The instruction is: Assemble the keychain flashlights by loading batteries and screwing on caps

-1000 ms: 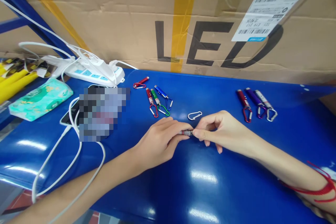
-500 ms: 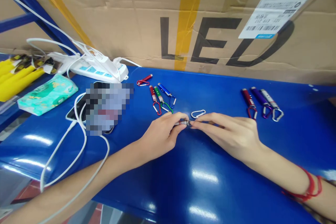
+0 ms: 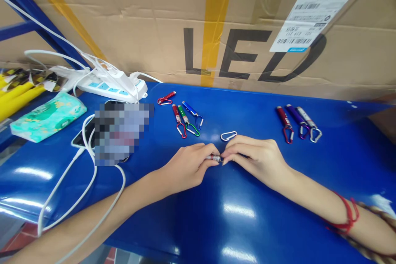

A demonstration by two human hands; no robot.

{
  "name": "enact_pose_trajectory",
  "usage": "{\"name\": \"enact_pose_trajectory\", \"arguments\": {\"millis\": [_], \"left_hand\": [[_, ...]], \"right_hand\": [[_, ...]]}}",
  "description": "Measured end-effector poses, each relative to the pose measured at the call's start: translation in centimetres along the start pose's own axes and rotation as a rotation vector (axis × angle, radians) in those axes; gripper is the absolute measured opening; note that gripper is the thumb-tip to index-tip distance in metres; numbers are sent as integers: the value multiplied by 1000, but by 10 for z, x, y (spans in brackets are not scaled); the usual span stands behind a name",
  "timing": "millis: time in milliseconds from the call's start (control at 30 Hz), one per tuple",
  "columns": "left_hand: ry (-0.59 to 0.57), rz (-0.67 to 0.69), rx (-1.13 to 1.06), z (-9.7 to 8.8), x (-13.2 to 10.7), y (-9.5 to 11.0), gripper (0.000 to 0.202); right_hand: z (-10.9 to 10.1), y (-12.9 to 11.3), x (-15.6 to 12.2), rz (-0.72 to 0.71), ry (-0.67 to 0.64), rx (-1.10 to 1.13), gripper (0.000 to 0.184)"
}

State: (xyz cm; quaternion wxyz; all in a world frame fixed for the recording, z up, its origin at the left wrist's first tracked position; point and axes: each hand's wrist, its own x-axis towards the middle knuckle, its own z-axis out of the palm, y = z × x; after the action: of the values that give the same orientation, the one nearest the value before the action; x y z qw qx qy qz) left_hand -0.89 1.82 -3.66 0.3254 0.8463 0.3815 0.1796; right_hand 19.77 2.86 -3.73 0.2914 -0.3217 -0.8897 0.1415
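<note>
Both my hands meet over the blue table (image 3: 235,222) around one small keychain flashlight (image 3: 215,158). My left hand (image 3: 188,167) is closed round its body, hiding most of it. My right hand (image 3: 253,157) pinches the exposed end with fingers and thumb. A loose silver carabiner (image 3: 228,135) lies just behind my fingertips, touching neither hand. Farther back lie three flashlights with carabiners, red (image 3: 177,117), green (image 3: 185,118) and blue (image 3: 192,110), and a separate red one (image 3: 166,97).
At the right lie three more flashlights, red (image 3: 285,121), purple (image 3: 295,117) and silver (image 3: 306,119). A white power strip (image 3: 111,82), white cables (image 3: 77,181), a phone (image 3: 81,138), a tissue pack (image 3: 46,117) and yellow items (image 3: 14,97) fill the left. A large cardboard box (image 3: 247,29) stands behind.
My right hand has gone from a raised pinch to lying lower and flatter, still on the flashlight's end. Both hands stay joined on it near the table's middle.
</note>
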Motion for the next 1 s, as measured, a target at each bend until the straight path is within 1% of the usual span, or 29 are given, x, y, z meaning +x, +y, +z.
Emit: {"name": "enact_pose_trajectory", "arguments": {"millis": [133,300,367,467,567,667,800,1000], "left_hand": [[-3,20,7,2,-1,1,10],[13,14,-1,3,0,1,10],[19,33,29,4,0,0,13],[55,89,85,6,0,-2,15],[98,143,151,9,0,-4,16],[134,196,204,10,0,-6,17],[164,239,216,8,1,-7,19],[151,225,160,8,2,-6,18]], "right_hand": [[2,1,2,100,-42,197,11],[2,1,7,223,-67,337,13],[3,0,9,314,-102,425,14],[3,-1,12,485,-173,555,9],[3,0,13,596,-232,609,12],[4,4,14,644,-291,633,18],[4,8,14,673,-350,662,19],[0,11,18,715,-398,710,18]]}}
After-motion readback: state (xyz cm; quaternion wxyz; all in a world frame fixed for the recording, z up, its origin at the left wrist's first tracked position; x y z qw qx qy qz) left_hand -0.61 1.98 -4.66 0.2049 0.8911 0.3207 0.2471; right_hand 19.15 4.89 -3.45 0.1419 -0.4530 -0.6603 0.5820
